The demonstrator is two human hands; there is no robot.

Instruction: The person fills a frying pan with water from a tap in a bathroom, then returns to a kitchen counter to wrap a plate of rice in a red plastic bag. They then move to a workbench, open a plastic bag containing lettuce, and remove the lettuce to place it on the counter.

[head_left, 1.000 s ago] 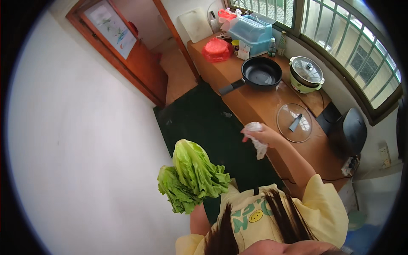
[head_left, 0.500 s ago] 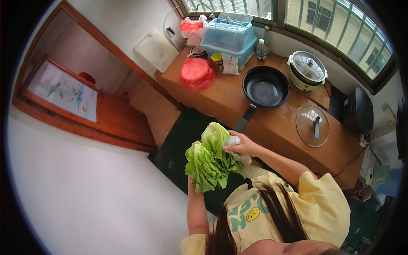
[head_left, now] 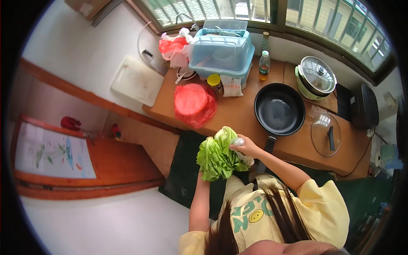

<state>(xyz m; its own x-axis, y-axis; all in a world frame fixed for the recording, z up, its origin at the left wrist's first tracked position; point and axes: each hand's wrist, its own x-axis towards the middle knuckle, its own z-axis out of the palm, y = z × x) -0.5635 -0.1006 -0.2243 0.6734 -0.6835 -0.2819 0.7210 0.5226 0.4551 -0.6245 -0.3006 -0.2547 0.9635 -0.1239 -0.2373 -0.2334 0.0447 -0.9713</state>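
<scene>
Two leafy bunches of green lettuce point(head_left: 214, 160) are held up in front of my body, short of the counter. My left forearm comes up from below, and the wrist of my left hand point(head_left: 204, 176) disappears under the leaves. The lettuce sits on that hand, whose fingers are hidden. On the right side of the lettuce, my right hand point(head_left: 249, 147) is closed around a crumpled clear plastic bag point(head_left: 239, 141). More of the bag point(head_left: 245, 159) hangs below the fingers, against the leaves.
On the brown counter point(head_left: 238, 111) stand a black frying pan point(head_left: 279, 109) with its handle toward me, a glass lid point(head_left: 321, 135), a lidded cooker point(head_left: 315, 78), a bottle point(head_left: 264, 66), a blue dish box point(head_left: 221, 53) and a red plastic bag point(head_left: 194, 104). A cutting board point(head_left: 137, 80) leans left.
My view has turned and shifted, so the counter and door appear in new places. Both hands still hold the lettuce and the bag, a little farther right in the picture.
</scene>
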